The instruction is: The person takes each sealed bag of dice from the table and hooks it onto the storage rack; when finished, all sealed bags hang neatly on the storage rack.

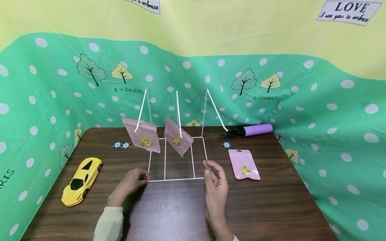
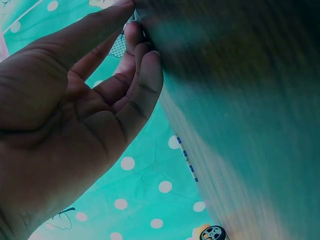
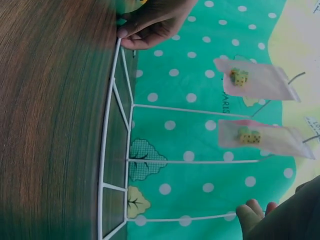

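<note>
On dark wood (image 1: 172, 207), thin white wire rack (image 1: 178, 179) in left grip (image 1: 134, 180), right grip (image 1: 217, 184) loose

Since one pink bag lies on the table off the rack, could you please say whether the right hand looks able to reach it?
Probably yes: the pink bag lies just to the right of the right hand, with nothing visible between them.

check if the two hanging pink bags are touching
Apart: the right wrist view shows green cloth between the upper bag and the lower bag.
</note>
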Available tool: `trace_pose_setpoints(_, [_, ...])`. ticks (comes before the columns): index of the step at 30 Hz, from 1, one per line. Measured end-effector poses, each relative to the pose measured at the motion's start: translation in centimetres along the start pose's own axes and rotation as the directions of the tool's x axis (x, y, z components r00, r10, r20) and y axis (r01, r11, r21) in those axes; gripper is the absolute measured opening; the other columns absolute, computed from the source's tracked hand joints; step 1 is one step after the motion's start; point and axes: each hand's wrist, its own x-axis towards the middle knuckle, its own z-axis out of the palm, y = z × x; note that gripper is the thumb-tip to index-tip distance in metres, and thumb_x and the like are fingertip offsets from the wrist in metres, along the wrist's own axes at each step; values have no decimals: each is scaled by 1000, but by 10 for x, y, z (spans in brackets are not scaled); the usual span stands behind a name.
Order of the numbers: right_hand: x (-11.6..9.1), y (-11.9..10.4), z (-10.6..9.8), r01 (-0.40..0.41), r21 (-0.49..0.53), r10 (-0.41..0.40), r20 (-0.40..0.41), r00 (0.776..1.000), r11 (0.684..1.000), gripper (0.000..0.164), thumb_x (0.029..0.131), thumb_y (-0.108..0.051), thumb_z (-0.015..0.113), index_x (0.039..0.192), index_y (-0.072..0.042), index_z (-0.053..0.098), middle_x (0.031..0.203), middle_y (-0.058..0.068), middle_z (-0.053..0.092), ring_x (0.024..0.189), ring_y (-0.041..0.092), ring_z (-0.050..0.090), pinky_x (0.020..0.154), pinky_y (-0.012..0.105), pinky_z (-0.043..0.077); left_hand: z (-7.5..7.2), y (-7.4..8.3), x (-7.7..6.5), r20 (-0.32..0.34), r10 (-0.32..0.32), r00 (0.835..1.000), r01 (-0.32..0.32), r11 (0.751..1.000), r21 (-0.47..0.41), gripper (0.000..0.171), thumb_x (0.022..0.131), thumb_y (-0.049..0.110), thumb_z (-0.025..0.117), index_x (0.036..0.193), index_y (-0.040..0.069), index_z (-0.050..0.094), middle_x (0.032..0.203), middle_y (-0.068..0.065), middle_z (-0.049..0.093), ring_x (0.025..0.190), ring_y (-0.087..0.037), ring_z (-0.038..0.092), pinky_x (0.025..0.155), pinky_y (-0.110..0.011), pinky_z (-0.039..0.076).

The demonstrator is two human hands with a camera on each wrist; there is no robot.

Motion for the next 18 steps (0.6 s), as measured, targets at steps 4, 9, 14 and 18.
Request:
trace_pose_setpoints(4, [2,1,-2,-9,-18,9,-6,1000,1000,29,106,9,57,133,20,54,133,16,66,129,19,67,111,28,48,-1,0,1,4,-17,1000,17,1000,4,19,92,-9,77,84,8,73,79,3,65,75,-11,56,69,-30,49])
trace_pose_setpoints(9, [6,2,-5,-4,-44,4,-13,1000,999,28,106,9,57,132,19,55,131,15,69,127,20,68,110,28,49,-2,-1,0,2,-7,1000,7,1000,14,19,92,-9,77,84,8,73,79,4,65,75,-11,56,69,-30,49])
trace_pose_setpoints(14, [12,3,-11,-24,-54,22,-28,999,998,28,105,9,58,131,20,56,130,18,69,125,22,70,106,26,52,0,-2,0,0,-8,1000,8,1000,7,19,91,-9,76,85,8,73,79,4,65,76,-12,56,69,-31,50])
trace_pose_setpoints(18, [16,2,-17,-73,-78,70,-31,997,994,27,106,9,59,132,17,57,131,23,68,123,22,71,104,28,54,0,-3,0,3,-15,1000,15,1000,3,19,92,-9,76,85,9,74,80,5,64,76,-12,56,69,-31,49])
